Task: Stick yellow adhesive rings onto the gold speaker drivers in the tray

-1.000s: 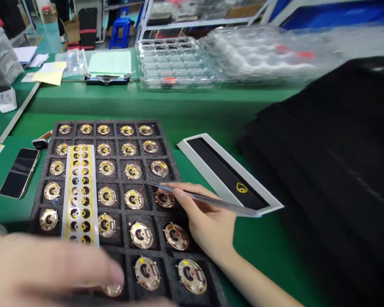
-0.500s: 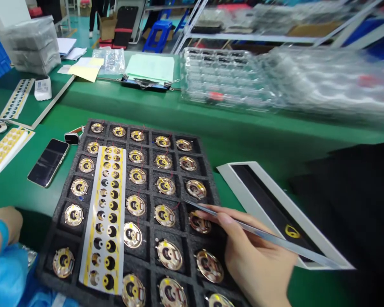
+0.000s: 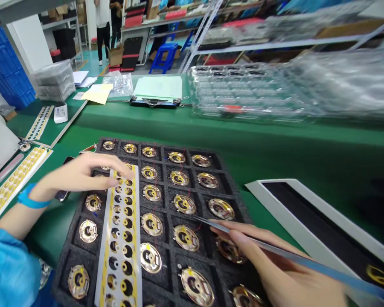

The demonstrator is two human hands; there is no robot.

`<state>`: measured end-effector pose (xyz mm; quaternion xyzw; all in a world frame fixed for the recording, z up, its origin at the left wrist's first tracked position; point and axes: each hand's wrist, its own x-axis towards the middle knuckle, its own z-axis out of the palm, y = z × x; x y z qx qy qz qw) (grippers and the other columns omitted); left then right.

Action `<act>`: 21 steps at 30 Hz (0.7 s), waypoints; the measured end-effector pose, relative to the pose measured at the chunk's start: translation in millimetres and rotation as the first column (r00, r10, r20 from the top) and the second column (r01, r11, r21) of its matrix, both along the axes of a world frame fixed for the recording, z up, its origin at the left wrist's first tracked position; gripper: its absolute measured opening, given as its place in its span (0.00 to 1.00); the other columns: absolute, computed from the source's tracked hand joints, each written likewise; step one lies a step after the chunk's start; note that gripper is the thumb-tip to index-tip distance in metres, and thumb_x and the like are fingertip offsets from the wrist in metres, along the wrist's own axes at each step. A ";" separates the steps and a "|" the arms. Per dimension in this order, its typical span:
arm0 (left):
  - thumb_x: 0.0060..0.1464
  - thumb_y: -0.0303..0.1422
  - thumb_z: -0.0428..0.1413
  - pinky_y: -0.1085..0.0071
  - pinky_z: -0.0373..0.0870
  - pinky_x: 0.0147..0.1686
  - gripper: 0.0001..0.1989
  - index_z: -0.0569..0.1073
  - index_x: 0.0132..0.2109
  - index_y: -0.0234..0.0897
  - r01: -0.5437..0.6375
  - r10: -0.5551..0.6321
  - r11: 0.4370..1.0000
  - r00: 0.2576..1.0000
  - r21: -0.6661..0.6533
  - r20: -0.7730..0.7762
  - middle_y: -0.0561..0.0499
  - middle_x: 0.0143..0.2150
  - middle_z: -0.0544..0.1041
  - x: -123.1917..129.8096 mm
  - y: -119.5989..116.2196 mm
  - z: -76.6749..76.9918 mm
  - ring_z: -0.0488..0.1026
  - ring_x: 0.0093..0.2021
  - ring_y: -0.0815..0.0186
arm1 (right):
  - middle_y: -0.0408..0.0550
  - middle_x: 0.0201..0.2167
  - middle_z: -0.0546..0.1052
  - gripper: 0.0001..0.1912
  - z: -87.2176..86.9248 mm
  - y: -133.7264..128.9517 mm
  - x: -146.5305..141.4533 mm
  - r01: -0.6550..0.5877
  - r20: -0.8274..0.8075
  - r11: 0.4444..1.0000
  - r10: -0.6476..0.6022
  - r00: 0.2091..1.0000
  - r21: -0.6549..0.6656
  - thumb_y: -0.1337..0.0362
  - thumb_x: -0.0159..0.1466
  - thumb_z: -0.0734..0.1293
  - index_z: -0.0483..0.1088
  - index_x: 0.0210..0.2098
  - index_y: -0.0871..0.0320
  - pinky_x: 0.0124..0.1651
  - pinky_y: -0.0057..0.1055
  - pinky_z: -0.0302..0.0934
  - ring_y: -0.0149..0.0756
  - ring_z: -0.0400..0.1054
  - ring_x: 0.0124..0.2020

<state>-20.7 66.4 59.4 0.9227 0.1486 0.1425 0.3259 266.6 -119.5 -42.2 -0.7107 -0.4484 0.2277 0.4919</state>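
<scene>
My left hand point(image 3: 86, 172) reaches over the far end of a perforated adhesive sheet point(image 3: 121, 230), its thumb and fingers apart. Whether the fingertips touch the sheet I cannot tell. The sheet, pale with yellow edges and rows of cut-outs, lies lengthwise on a black foam tray point(image 3: 176, 294). Round gold watch movements point(image 3: 152, 224) with yellow pieces on them sit in the tray's square compartments. In my right hand point(image 3: 275, 260) is a pair of metal tweezers point(image 3: 262, 244), tips pointing left above the tray's right-hand columns. Nothing shows between the tips.
Right of the tray lies an open white box point(image 3: 275, 204) with a black inside. A phone point(image 3: 61, 195) is partly hidden behind my left hand. Another yellow sticker sheet point(image 3: 17, 181) lies at left. Clear plastic trays point(image 3: 243, 94) and a clipboard point(image 3: 158, 89) stand along the back.
My left hand has come up from the lower left to the far end of the adhesive sheet. The right hand still holds the tweezers over the tray. The camera view has shifted.
</scene>
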 end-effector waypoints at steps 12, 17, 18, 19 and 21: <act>0.51 0.45 0.63 0.55 0.42 0.70 0.43 0.55 0.67 0.32 -0.115 0.153 0.983 0.942 0.142 -0.300 0.40 0.69 0.56 23.3 12.7 -86.1 0.49 0.71 0.59 | 0.48 0.36 0.83 0.12 7.0 114.5 -69.2 -0.465 -0.023 0.874 0.472 0.881 0.142 0.55 0.60 0.66 0.79 0.33 0.54 0.44 0.40 0.73 0.42 0.78 0.37; 0.49 0.47 0.64 0.56 0.42 0.70 0.47 0.53 0.68 0.30 -0.133 0.165 0.983 0.941 0.123 -0.297 0.39 0.69 0.55 25.7 13.4 -90.3 0.49 0.71 0.59 | 0.49 0.34 0.83 0.14 -5.1 122.2 -68.1 -0.458 -0.068 0.878 0.470 0.880 0.140 0.52 0.60 0.66 0.77 0.32 0.55 0.41 0.38 0.73 0.42 0.78 0.36; 0.49 0.47 0.64 0.56 0.41 0.70 0.47 0.53 0.68 0.31 -0.134 0.164 0.984 0.941 0.117 -0.296 0.40 0.69 0.55 26.1 13.4 -91.8 0.49 0.71 0.59 | 0.49 0.34 0.83 0.14 -6.4 121.4 -67.1 -0.457 -0.075 0.879 0.469 0.880 0.139 0.52 0.60 0.67 0.77 0.32 0.55 0.41 0.38 0.73 0.41 0.78 0.36; 0.49 0.47 0.64 0.56 0.41 0.70 0.47 0.53 0.68 0.31 -0.133 0.161 0.985 0.942 0.112 -0.296 0.40 0.69 0.55 26.4 13.4 -93.0 0.49 0.71 0.59 | 0.49 0.34 0.83 0.13 -7.3 120.6 -66.3 -0.454 -0.082 0.880 0.467 0.880 0.137 0.52 0.60 0.67 0.77 0.32 0.55 0.42 0.39 0.73 0.41 0.78 0.36; 0.49 0.48 0.64 0.56 0.41 0.70 0.47 0.53 0.68 0.33 -0.127 0.153 0.986 0.943 0.106 -0.296 0.42 0.69 0.55 26.6 13.4 -94.5 0.49 0.71 0.59 | 0.49 0.35 0.83 0.13 -8.3 119.1 -65.5 -0.447 -0.095 0.884 0.461 0.882 0.134 0.53 0.60 0.67 0.78 0.32 0.55 0.43 0.39 0.72 0.42 0.78 0.36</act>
